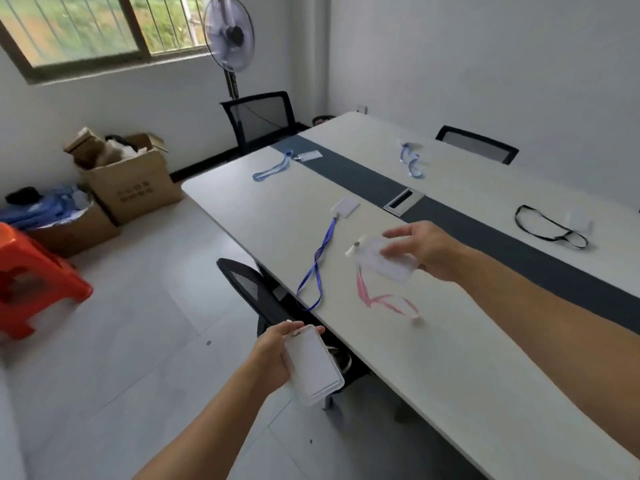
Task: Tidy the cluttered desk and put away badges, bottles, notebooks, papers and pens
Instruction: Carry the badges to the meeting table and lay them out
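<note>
Pale desk [450, 358], clear badge [388, 268], pink lanyard [381, 301]

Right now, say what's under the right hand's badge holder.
Pink lanyard trailing onto the desk. The badge holder itself covers the desk patch directly beneath.

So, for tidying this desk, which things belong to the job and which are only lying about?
Job: badge holder in left hand; pink-lanyard badge in right hand; near blue-lanyard badge, far blue-lanyard badge, blue lanyard, black-lanyard badge on desk.
Lying about: cardboard boxes, orange stool, fan, chairs.
</note>
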Available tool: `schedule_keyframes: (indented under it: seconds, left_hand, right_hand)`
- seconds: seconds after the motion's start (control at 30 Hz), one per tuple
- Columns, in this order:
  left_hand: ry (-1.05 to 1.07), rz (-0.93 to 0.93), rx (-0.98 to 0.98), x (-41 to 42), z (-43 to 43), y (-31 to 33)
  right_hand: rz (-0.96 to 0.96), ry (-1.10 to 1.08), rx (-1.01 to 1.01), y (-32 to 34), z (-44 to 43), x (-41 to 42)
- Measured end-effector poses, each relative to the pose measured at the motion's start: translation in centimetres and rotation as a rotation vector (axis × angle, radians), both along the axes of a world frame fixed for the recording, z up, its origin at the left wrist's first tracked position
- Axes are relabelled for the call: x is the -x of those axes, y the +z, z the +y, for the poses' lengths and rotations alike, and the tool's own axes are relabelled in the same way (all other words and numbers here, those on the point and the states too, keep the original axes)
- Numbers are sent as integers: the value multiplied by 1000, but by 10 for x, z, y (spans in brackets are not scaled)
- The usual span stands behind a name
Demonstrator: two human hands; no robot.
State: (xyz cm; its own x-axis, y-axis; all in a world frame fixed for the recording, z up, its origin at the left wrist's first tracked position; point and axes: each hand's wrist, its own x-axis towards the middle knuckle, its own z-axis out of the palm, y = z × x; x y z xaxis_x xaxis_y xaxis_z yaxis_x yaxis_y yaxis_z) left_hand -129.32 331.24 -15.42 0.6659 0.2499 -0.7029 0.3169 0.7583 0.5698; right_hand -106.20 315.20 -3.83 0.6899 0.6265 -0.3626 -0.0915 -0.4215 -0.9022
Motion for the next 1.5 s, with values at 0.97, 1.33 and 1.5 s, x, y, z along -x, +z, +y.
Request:
schedule_keyframes:
  seconds: [0.97,1.33,1.5]
  left_hand:
    - [442,-215,165,-74,166,-4]
    - [290,-126,71,-35,321,0]
    - [419,-146,147,-30,364,-1]
  right_hand:
    - [378,413,104,-109,194,-11]
    - [253,368,88,-106,322,50]
    - [311,310,74,-114,356,69]
